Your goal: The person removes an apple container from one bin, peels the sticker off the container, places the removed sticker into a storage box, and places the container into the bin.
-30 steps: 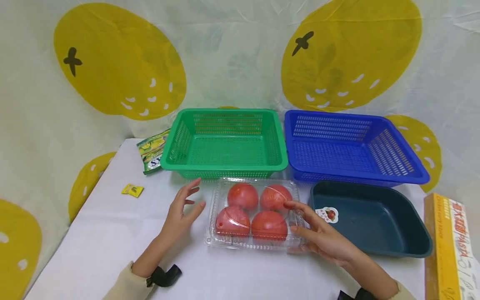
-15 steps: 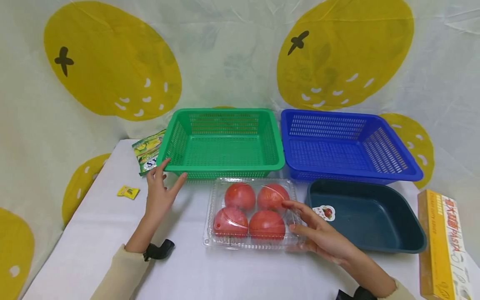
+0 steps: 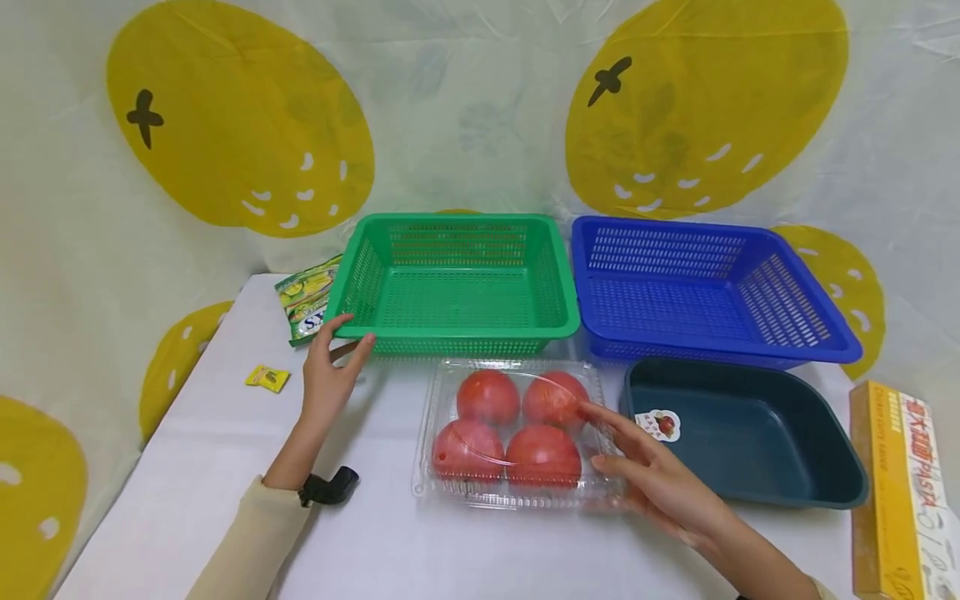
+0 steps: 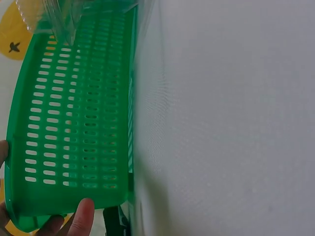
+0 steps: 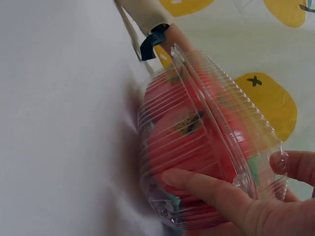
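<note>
In the head view, a clear plastic clamshell box point(image 3: 424, 454) holding several red tomatoes point(image 3: 488, 397) is in the middle of the white table. My right hand point(image 3: 667, 483) grips its right side; the right wrist view shows the thumb point(image 5: 206, 189) along the ribbed wall and a finger at the lid side. My left hand point(image 3: 327, 379) pinches the front left corner of the green plastic basket point(image 3: 453, 332). The left wrist view has the thumb point(image 4: 82, 216) on the basket's perforated wall, with other fingers over the rim.
A blue basket point(image 3: 705, 353) stands right of the green one. Before it is a dark teal tub point(image 3: 750, 442) with a sticker, and a yellow pasta box point(image 3: 888, 492) lies farther right. At left are a green packet point(image 3: 306, 300) and a small yellow wrapped sweet point(image 3: 267, 378).
My left hand has moved left and away from beside the clamshell box to the green basket's front left corner, and has taken hold there. My right hand stays at the box.
</note>
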A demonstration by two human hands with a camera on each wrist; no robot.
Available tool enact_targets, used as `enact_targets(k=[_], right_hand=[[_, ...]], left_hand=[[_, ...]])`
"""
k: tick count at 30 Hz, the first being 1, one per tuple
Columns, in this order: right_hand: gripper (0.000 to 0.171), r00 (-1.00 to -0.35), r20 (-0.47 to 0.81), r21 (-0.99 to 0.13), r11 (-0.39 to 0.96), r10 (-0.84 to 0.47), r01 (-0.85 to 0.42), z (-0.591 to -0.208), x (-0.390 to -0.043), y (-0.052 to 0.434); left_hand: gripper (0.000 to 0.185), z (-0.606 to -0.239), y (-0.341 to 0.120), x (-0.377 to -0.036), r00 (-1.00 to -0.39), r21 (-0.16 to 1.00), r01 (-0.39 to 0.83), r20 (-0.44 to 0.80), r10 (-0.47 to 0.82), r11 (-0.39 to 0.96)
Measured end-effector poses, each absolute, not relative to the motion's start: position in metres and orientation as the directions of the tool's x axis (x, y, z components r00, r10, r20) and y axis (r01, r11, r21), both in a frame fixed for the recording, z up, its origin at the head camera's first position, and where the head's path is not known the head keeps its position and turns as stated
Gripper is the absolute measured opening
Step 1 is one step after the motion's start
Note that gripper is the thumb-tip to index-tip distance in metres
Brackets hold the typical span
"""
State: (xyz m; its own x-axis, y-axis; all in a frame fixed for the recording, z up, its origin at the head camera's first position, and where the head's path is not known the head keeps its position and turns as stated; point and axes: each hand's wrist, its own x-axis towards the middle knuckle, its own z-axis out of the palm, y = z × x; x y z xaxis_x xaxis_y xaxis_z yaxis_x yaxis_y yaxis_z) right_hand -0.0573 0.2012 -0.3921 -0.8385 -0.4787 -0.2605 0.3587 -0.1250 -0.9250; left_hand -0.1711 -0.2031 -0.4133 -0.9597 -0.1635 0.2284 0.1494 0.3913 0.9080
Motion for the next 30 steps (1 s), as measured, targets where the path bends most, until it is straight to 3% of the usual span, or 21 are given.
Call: enact_targets(k=[7, 16, 21, 30], right_hand=[[0.064, -0.809, -0.293, -0.914, -0.1, -0.51, 0.394, -0.38, -0.045, 0.205], [0.065, -0.797, -0.351, -0.904, -0.044, -0.491, 0.425, -0.366, -0.041, 0.204], [0.064, -0.802, -0.347, -0.908, -0.04, -0.486, 0.417, -0.354, -0.045, 0.207], [0.063, -0.774, -0.22, -0.885, -0.212, -0.594, 0.414, -0.339, -0.062, 0.213]], left_hand=[[0.051, -0.39, -0.192, -0.159, -0.967, 0.932, 0.142, 0.203, -0.155, 0.335], [0.053, -0.421, -0.205, -0.174, -0.962, 0.925, 0.151, 0.219, -0.164, 0.35], [0.053, -0.421, -0.205, -0.174, -0.958, 0.918, 0.158, 0.232, -0.171, 0.363], [0.053, -0.425, -0.205, -0.176, -0.956, 0.912, 0.159, 0.238, -0.173, 0.377]])
